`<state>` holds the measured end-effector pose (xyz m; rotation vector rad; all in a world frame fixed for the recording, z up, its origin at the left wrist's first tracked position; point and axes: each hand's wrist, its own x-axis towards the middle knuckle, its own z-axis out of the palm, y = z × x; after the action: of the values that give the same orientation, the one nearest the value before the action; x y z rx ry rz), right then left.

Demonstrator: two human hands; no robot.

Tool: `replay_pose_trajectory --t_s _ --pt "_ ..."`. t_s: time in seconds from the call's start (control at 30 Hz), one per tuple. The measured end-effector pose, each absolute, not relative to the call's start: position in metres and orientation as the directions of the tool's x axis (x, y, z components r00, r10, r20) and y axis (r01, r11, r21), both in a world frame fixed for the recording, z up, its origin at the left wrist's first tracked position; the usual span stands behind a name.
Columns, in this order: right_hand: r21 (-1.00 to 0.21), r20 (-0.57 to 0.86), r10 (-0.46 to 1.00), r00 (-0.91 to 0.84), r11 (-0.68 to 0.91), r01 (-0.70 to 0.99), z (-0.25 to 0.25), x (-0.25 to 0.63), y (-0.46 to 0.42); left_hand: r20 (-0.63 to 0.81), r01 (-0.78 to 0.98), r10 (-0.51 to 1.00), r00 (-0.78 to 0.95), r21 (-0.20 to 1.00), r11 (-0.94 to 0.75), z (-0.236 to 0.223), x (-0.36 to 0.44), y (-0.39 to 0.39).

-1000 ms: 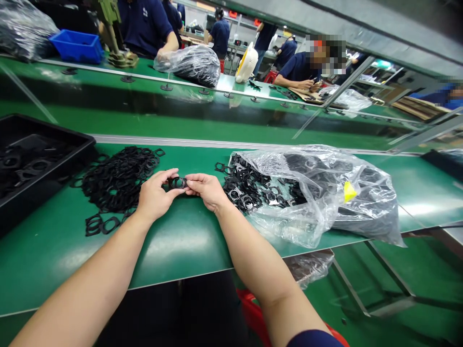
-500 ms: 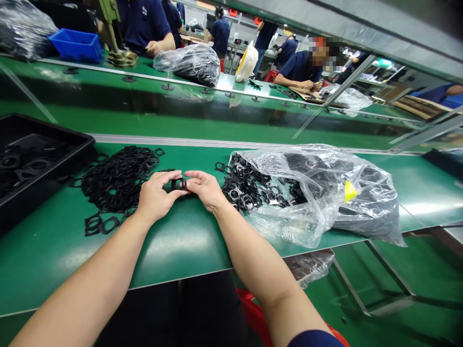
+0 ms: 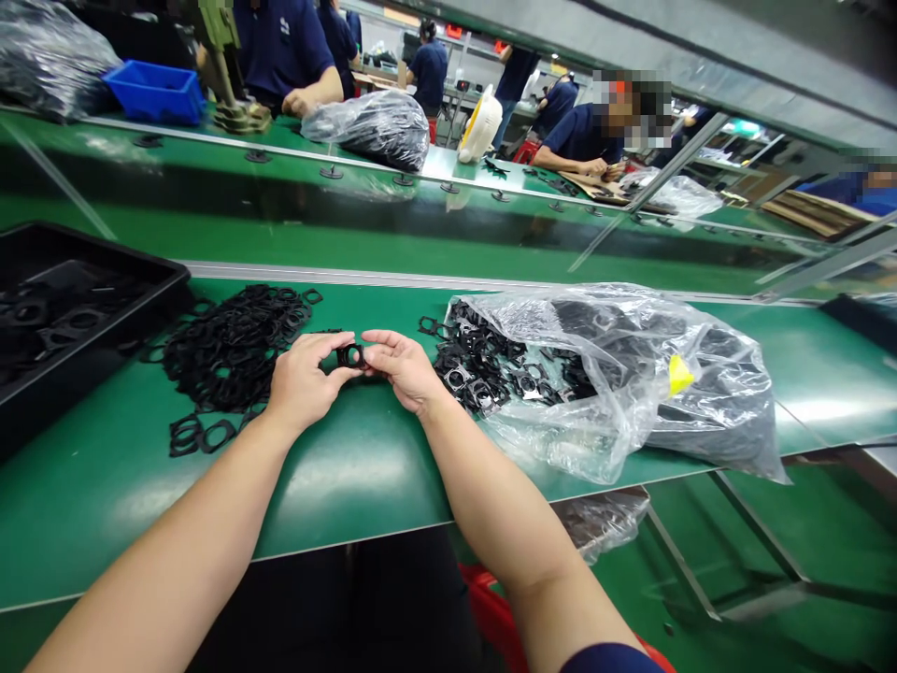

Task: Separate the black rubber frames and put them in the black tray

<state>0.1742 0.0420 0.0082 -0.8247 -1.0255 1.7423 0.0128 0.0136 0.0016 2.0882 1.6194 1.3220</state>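
Between my two hands, a little above the green table, is a small black frame with a round hole (image 3: 355, 355). My left hand (image 3: 306, 379) grips its left side between thumb and fingers. On the other side, my right hand (image 3: 401, 366) pinches its right edge with thumb and forefinger. A heap of similar black frames (image 3: 231, 346) lies to the left of my hands, with a few loose ones nearer me. To the right, more black parts (image 3: 476, 360) spill from the mouth of a clear plastic bag (image 3: 715, 374).
A black bin (image 3: 158, 290) with black parts stands at the far left. Beyond a low divider, co-workers sit at another bench with a blue tray (image 3: 158, 93), a filled plastic bag (image 3: 378, 126) and a white fan (image 3: 480, 126). A red stool (image 3: 491, 608) is below the table's edge.
Both hands keep their hold on the black frame, nearly still. The whole view has shifted very slightly.
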Motion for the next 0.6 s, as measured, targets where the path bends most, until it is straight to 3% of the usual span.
replay_pose_trajectory --t_s 0.17,0.27,0.4,0.5,0.6 --pt "-0.915 -0.112 0.928 -0.355 -0.236 -0.327 0.0098 0.1743 0.0421 0.539 0.699 0.841 0.041 0.586 -0.41 0.0 0.0127 0.0124" --pt "-0.923 -0.106 0.942 -0.319 -0.212 -0.321 0.0092 0.1736 0.0434 0.487 0.597 0.874 -0.011 0.704 -0.385 -0.0004 0.0142 0.0132" --pt "-0.925 -0.083 0.96 -0.267 -0.174 -0.338 0.0087 0.1732 0.0452 0.147 0.107 0.982 -0.115 0.985 -0.134 0.0021 0.0165 0.0164" --pt "-0.926 -0.075 0.96 -0.27 -0.168 -0.339 0.0093 0.1729 0.045 -0.123 -0.206 0.99 -0.065 0.973 0.107 0.0061 0.0168 0.0184" --pt "-0.928 -0.077 0.955 -0.287 -0.174 -0.331 0.0101 0.1726 0.0441 -0.207 -0.29 0.976 -0.062 0.94 0.181 0.008 0.0166 0.0195"
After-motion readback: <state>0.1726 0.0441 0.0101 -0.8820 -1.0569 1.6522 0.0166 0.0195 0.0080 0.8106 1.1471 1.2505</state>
